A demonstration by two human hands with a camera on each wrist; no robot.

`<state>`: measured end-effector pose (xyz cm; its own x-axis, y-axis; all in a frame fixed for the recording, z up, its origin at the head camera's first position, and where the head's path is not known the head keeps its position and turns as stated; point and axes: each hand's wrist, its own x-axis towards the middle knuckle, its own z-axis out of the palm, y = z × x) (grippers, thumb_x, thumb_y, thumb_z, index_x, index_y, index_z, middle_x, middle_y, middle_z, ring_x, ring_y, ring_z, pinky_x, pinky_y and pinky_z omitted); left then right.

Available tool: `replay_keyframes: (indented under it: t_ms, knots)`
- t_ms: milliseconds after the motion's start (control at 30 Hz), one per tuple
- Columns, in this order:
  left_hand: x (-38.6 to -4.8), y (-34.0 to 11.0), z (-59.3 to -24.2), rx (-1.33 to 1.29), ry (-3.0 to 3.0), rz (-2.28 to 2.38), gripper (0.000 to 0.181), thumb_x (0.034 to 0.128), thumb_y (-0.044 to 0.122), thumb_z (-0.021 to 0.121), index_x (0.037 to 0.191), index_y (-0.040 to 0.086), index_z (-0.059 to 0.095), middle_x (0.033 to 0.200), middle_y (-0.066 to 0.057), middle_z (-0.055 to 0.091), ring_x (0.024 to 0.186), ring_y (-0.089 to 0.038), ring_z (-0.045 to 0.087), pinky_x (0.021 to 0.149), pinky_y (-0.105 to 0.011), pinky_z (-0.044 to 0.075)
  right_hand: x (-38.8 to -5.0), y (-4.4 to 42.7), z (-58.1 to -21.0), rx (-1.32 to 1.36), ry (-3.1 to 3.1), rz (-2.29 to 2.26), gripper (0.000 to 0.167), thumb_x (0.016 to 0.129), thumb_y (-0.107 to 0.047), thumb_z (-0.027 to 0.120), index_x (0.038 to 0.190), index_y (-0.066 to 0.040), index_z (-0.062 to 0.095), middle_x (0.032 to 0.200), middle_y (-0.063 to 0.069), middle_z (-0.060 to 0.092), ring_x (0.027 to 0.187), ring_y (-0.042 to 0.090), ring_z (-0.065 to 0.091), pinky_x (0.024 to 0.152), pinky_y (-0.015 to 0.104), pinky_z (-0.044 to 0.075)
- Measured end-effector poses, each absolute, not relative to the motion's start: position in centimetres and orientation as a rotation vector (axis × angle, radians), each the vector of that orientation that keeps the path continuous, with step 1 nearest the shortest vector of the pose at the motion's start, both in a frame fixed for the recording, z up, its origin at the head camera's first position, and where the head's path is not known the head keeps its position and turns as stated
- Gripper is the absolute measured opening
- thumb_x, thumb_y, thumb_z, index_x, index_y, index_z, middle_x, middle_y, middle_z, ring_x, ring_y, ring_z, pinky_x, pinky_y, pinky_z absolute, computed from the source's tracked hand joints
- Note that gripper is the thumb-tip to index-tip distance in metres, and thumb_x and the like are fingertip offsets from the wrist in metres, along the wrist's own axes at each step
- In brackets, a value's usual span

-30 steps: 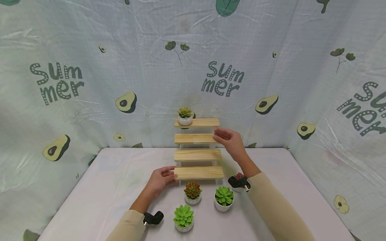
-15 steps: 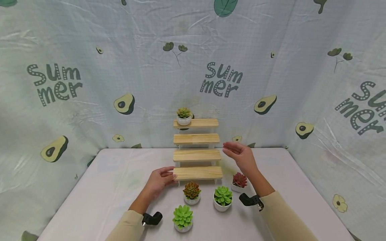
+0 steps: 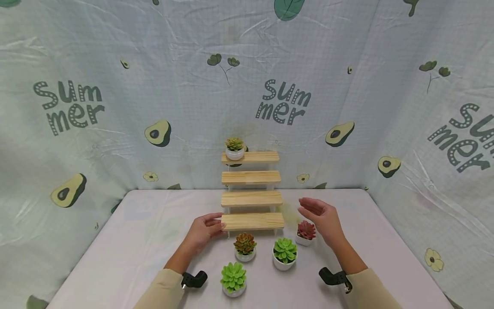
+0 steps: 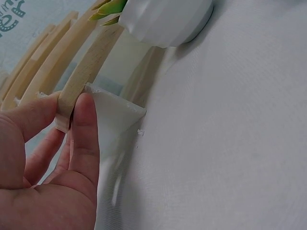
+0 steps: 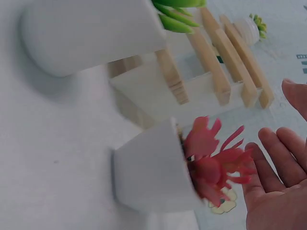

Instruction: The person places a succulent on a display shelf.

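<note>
"Position of the red succulent point(image 3: 306, 230)?"

"Upright in its tapered white pot point(image 5: 146, 167) on the table point(image 3: 378, 240), just right of the front of the four-tier wooden stand point(image 3: 252, 198)."

"Which hand is nearer?"

"The right hand point(image 3: 323, 219), clearly. The plant lies near it, slightly to its left and a little closer to the person than the fingertips. How high the hand hangs above the table, I cannot tell."

"Does it hold anything?"

"Nothing. The thumb stands apart from the fingers, which bend loosely. Whether any finger meets the leaves I can't say from the right wrist view; the head view shows thumb and plant apart."

"And the left hand point(image 3: 201, 231)?"

"Well apart from the plant, pinching the left end of the bottom board point(image 3: 252, 222). That board's long axis runs left to right, between the two hands. I'd judge any reach for the pot turns on that short leftward gap from the right."
</note>
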<state>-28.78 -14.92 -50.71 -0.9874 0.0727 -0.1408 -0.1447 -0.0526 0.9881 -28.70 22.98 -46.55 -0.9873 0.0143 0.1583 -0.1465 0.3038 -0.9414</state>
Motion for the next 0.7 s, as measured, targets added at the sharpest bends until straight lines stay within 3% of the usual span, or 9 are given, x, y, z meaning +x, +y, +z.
replay_keyframes:
  t_ms: [133, 400, 567, 700]
  knots:
    - [-28.6, -15.0, -50.6, -0.058, 2.042, 2.178, 0.045, 0.0956, -0.004, 0.067, 0.139, -0.01, 0.056, 0.109, -0.017, 0.071, 0.09, -0.018, 0.072, 0.08, -0.031, 0.066, -27.6, 23.3, -47.4, 0.078, -2.444, 1.761, 0.053, 0.09, -0.038, 0.079, 0.134, -0.011, 0.066, 0.14, 0.014, 0.065, 0.131, 0.028, 0.061, 0.09, 0.008, 0.053]
    - [-28.5, -15.1, -50.4, -0.054, 2.028, 2.185, 0.046, 0.0955, -0.005, 0.066, 0.14, -0.011, 0.054, 0.11, -0.017, 0.07, 0.089, -0.018, 0.071, 0.08, -0.031, 0.066, -25.9, 23.9, -49.2, 0.047, -2.455, 1.762, 0.06, 0.087, -0.035, 0.083, 0.137, -0.009, 0.064, 0.144, 0.015, 0.062, 0.136, 0.028, 0.057, 0.096, 0.005, 0.048]
    - [-28.6, -15.1, -50.5, -0.058, 2.018, 2.19, 0.046, 0.0955, -0.006, 0.066, 0.14, -0.01, 0.054, 0.11, -0.017, 0.07, 0.089, -0.018, 0.071, 0.082, -0.033, 0.066, -25.0, 24.3, -50.1, 0.013, -2.463, 1.758, 0.065, 0.084, -0.034, 0.086, 0.14, -0.009, 0.062, 0.144, 0.013, 0.062, 0.133, 0.022, 0.059, 0.098, 0.006, 0.049]
    - [-28.5, -15.0, -50.4, -0.066, 2.019, 2.193, 0.045, 0.0955, -0.006, 0.065, 0.14, -0.01, 0.055, 0.11, -0.017, 0.07, 0.089, -0.018, 0.071, 0.083, -0.034, 0.065, -24.6, 24.6, -50.5, 0.012, -2.458, 1.798, 0.07, 0.083, -0.026, 0.088, 0.143, -0.006, 0.058, 0.146, 0.014, 0.06, 0.126, 0.006, 0.06, 0.099, 0.009, 0.05]
